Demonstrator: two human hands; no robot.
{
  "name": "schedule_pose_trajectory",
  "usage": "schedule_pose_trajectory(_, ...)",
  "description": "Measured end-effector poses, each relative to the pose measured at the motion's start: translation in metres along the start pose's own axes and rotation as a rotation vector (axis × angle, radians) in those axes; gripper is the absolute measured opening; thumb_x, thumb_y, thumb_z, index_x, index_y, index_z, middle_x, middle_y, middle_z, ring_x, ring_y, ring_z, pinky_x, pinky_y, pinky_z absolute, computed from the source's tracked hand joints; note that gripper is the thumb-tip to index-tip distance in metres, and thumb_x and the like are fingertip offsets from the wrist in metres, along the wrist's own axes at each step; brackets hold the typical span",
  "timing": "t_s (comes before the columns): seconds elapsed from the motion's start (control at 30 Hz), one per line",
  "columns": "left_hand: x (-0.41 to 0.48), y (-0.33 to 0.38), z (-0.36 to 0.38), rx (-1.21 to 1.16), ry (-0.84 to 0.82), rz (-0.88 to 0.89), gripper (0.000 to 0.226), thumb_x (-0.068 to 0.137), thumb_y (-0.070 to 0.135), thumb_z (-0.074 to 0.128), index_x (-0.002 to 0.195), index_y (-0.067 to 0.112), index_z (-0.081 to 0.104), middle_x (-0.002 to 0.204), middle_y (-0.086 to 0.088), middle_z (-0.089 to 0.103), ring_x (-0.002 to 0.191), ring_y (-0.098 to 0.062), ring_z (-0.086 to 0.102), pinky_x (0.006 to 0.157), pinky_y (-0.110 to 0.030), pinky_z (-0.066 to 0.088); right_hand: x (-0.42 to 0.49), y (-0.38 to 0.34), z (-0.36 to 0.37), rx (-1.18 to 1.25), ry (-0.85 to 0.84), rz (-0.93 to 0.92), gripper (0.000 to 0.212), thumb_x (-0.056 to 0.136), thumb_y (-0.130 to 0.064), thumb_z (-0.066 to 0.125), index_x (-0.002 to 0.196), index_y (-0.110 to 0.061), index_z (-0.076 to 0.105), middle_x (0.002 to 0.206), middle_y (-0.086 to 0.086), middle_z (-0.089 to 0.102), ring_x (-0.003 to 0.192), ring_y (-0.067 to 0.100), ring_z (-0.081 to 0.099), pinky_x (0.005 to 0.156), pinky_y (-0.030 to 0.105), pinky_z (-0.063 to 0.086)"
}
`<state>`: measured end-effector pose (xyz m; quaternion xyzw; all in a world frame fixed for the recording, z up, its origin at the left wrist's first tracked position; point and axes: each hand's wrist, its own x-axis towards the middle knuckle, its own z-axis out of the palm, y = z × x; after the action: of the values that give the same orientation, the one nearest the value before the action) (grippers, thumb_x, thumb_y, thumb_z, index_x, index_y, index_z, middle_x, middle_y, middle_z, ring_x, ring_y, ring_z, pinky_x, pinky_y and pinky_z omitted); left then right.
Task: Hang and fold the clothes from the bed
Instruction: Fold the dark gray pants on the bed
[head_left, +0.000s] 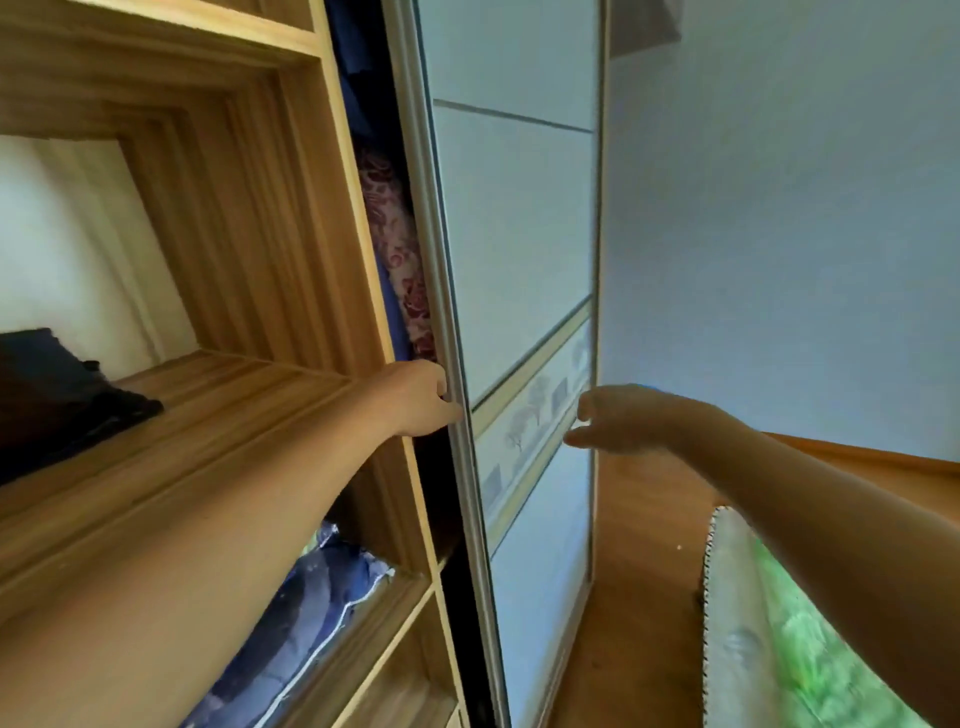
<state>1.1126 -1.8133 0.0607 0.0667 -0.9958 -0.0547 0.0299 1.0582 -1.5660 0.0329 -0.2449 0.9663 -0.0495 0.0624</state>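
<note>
I face a wooden wardrobe with open shelves (249, 395). My left hand (415, 397) grips the metal edge of the white sliding door (514, 218), fingers curled round the frame. My right hand (618, 421) hovers in front of the door's decorated band, fingers loosely curled, holding nothing. A dark folded garment (57, 395) lies on the middle shelf at the left. Blue patterned fabric (306, 613) sits on the shelf below my left forearm. Dark blue and red floral clothes (395, 244) show in the gap behind the door.
The bed edge with a green patterned cover (800, 639) and a light trim lies at the lower right. A wooden floor (639, 597) runs between wardrobe and bed. A plain pale wall (779, 234) fills the right side.
</note>
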Motion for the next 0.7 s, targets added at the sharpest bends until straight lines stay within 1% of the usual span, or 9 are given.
schedule_pose_trajectory(0.03,0.005,0.015,0.008,0.006,-0.016,0.041,0.04,0.092,0.048,0.06,0.112,0.013,0.064,0.109,-0.007,0.066,0.094,-0.024,0.063,0.072,-0.034,0.047,-0.007,0.018,0.005,-0.006,-0.01,0.045,0.036,0.099,-0.049,0.053,0.106,-0.015,0.062,0.104,0.004,0.059,0.11,0.026,0.057,0.085,0.028,0.039)
schedule_pose_trajectory(0.07,0.009,0.031,0.016,0.01,-0.034,0.078,0.043,0.092,0.049,0.06,0.118,0.015,0.062,0.117,-0.005,0.065,0.099,-0.023,0.062,0.076,-0.033,0.049,-0.015,0.035,0.009,-0.011,-0.027,0.105,0.037,0.099,-0.049,0.053,0.107,-0.013,0.062,0.103,0.003,0.058,0.108,0.026,0.058,0.082,0.026,0.035)
schedule_pose_trajectory(0.17,0.024,0.076,0.044,0.026,-0.094,0.184,0.052,0.094,0.048,0.058,0.136,0.019,0.054,0.139,-0.003,0.053,0.12,-0.023,0.054,0.091,-0.031,0.046,-0.037,0.087,0.021,-0.008,-0.031,0.242,0.049,0.098,-0.054,0.053,0.124,-0.013,0.06,0.128,0.005,0.063,0.113,0.024,0.058,0.085,0.029,0.037)
schedule_pose_trajectory(0.27,0.047,0.11,0.075,0.019,-0.149,0.252,0.053,0.095,0.047,0.058,0.139,0.02,0.052,0.144,-0.002,0.051,0.126,-0.023,0.051,0.099,-0.032,0.044,-0.053,0.131,0.032,0.005,-0.054,0.352,0.052,0.099,-0.053,0.051,0.131,-0.013,0.057,0.135,0.006,0.059,0.122,0.026,0.056,0.095,0.033,0.042)
schedule_pose_trajectory(0.37,0.082,0.144,0.105,0.0,-0.172,0.289,0.049,0.092,0.046,0.059,0.135,0.022,0.055,0.137,-0.003,0.058,0.118,-0.021,0.056,0.09,-0.032,0.046,-0.056,0.174,0.043,0.08,-0.07,0.456,0.053,0.096,-0.056,0.054,0.131,-0.017,0.057,0.135,0.004,0.06,0.117,0.025,0.056,0.098,0.037,0.045)
schedule_pose_trajectory(0.47,0.124,0.181,0.137,-0.02,-0.205,0.32,0.043,0.092,0.042,0.06,0.128,0.021,0.058,0.122,-0.002,0.063,0.107,-0.021,0.06,0.087,-0.034,0.05,-0.044,0.216,0.053,0.117,-0.099,0.525,0.057,0.099,-0.054,0.052,0.14,-0.014,0.054,0.143,0.005,0.055,0.128,0.027,0.052,0.105,0.039,0.043)
schedule_pose_trajectory(0.57,0.173,0.216,0.171,-0.03,-0.209,0.347,0.037,0.088,0.043,0.061,0.12,0.024,0.06,0.118,0.002,0.063,0.103,-0.019,0.06,0.089,-0.036,0.052,-0.017,0.26,0.061,0.144,-0.109,0.562,0.057,0.1,-0.051,0.052,0.14,-0.012,0.054,0.142,0.007,0.056,0.126,0.028,0.054,0.1,0.037,0.043)
schedule_pose_trajectory(0.63,0.21,0.236,0.192,-0.029,-0.212,0.367,0.033,0.086,0.045,0.062,0.113,0.026,0.061,0.108,0.004,0.065,0.097,-0.018,0.06,0.086,-0.037,0.054,0.006,0.29,0.066,0.161,-0.12,0.583,0.056,0.1,-0.049,0.053,0.141,-0.011,0.054,0.142,0.009,0.056,0.125,0.029,0.054,0.099,0.037,0.044)
schedule_pose_trajectory(0.7,0.249,0.254,0.211,-0.021,-0.221,0.374,0.034,0.088,0.045,0.061,0.115,0.025,0.06,0.106,0.004,0.064,0.097,-0.017,0.059,0.085,-0.036,0.053,0.035,0.324,0.069,0.162,-0.139,0.593,0.056,0.102,-0.048,0.051,0.144,-0.011,0.052,0.145,0.01,0.055,0.128,0.03,0.053,0.099,0.036,0.042)
